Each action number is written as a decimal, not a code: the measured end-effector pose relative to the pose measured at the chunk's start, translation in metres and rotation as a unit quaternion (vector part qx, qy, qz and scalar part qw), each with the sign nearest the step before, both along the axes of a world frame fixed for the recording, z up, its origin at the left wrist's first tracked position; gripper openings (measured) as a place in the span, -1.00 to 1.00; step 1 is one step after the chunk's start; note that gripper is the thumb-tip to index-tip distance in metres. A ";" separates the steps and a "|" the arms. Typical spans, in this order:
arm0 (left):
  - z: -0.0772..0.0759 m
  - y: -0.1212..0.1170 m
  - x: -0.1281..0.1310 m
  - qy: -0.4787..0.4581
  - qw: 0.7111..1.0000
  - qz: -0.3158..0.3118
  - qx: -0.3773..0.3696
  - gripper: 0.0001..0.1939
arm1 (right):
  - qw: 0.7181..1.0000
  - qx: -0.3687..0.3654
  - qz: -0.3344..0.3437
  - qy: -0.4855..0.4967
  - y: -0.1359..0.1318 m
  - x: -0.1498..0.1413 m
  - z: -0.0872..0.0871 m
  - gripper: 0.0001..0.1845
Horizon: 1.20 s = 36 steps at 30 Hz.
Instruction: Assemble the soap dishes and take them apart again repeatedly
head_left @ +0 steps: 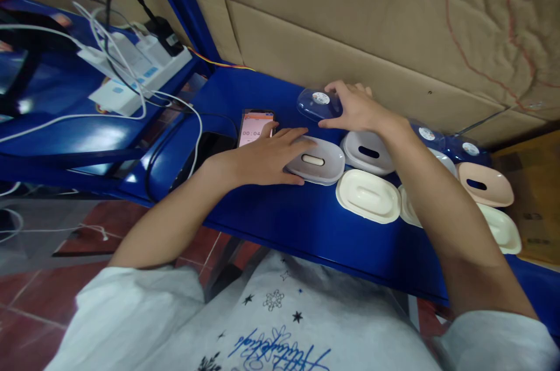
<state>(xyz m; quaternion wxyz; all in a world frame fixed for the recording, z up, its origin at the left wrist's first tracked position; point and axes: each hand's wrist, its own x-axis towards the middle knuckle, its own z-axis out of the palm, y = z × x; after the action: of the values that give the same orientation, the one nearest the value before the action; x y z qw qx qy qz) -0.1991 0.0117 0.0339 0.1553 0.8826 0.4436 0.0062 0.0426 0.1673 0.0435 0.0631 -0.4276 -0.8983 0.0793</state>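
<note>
My left hand (282,156) rests with its fingers spread over the left end of a grey oval plastic dish (330,164); a cream strip shows through this dish's slot. Farther back, my right hand (354,107) grips the right end of a clear oval lid (310,107) between thumb and fingers. That lid bears a round white sticker and lies low over the blue table. A second grey slotted dish (356,158) sits below my right wrist. In front of it is a cream oval tray (368,197) with a raised middle.
A phone (252,128) showing a timer lies beside my left hand. Rightward are a peach slotted dish (496,187), a pale green tray (503,231) and more clear lids (470,150). Cardboard (328,27) walls the back. Power strips (131,85) with tangled cables occupy the left.
</note>
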 end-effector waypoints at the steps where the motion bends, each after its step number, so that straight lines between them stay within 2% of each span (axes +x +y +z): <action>1: 0.004 0.001 -0.002 -0.004 1.000 -0.002 -0.008 -0.15 | 1.000 0.008 0.003 0.019 -0.007 0.003 0.004 -0.05; 3: 0.018 0.001 -0.011 -0.021 1.000 -0.001 -0.014 -0.16 | 0.999 0.009 0.015 0.048 -0.025 0.010 0.014 -0.07; 6: 0.053 -0.008 -0.031 -0.076 0.996 0.035 0.030 -0.31 | 0.995 -0.013 0.050 0.080 -0.058 0.023 0.026 -0.09; 8: 0.076 -0.021 -0.047 -0.119 0.985 0.088 0.088 -0.39 | 0.993 -0.020 0.067 0.094 -0.078 0.030 0.029 -0.09; 9: 0.083 -0.028 -0.054 -0.112 0.980 0.126 0.109 -0.42 | 0.992 -0.022 0.072 0.099 -0.086 0.033 0.030 -0.08; 11: 0.090 -0.045 -0.068 -0.059 0.974 0.193 0.107 -0.44 | 0.991 -0.023 0.082 0.105 -0.100 0.035 0.027 -0.09; 13: 0.084 -0.062 -0.081 -0.007 0.970 0.231 0.074 -0.43 | 0.990 -0.028 0.093 0.105 -0.109 0.034 0.023 -0.08; 16: 0.065 -0.085 -0.097 0.009 0.953 0.303 0.009 -0.43 | 0.989 -0.037 0.109 0.097 -0.118 0.030 0.017 -0.05; 20: 0.043 -0.113 -0.114 0.014 0.888 0.455 -0.066 -0.48 | 0.987 -0.052 0.122 0.092 -0.124 0.028 0.013 -0.04; 22: 0.034 -0.125 -0.119 0.004 0.864 0.495 -0.093 -0.58 | 0.986 -0.059 0.122 0.093 -0.125 0.027 0.013 -0.04; 24: 0.028 -0.134 -0.122 -0.009 0.854 0.510 -0.103 -0.62 | 0.987 -0.063 0.116 0.090 -0.125 0.027 0.013 -0.05; 27: 0.024 -0.141 -0.122 -0.010 0.846 0.528 -0.073 -0.61 | 0.988 -0.067 0.115 0.082 -0.124 0.025 0.012 -0.06; 29: 0.024 -0.142 -0.119 -0.004 0.845 0.532 -0.061 -0.61 | 0.987 -0.068 0.122 0.080 -0.124 0.024 0.010 -0.06; 33: 0.029 -0.140 -0.116 -0.018 0.854 0.514 -0.082 -0.65 | 0.986 -0.068 0.134 0.073 -0.124 0.020 0.006 -0.08; 36: 0.030 -0.139 -0.114 0.001 0.844 0.529 -0.090 -0.65 | 0.987 -0.069 0.135 0.059 -0.123 0.019 0.004 -0.12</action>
<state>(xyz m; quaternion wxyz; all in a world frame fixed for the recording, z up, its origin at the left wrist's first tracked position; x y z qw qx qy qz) -0.3134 -0.1273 0.0641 0.2064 0.4958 0.8423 0.0466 0.0616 0.0439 0.0470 0.0755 -0.3007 -0.9347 0.1737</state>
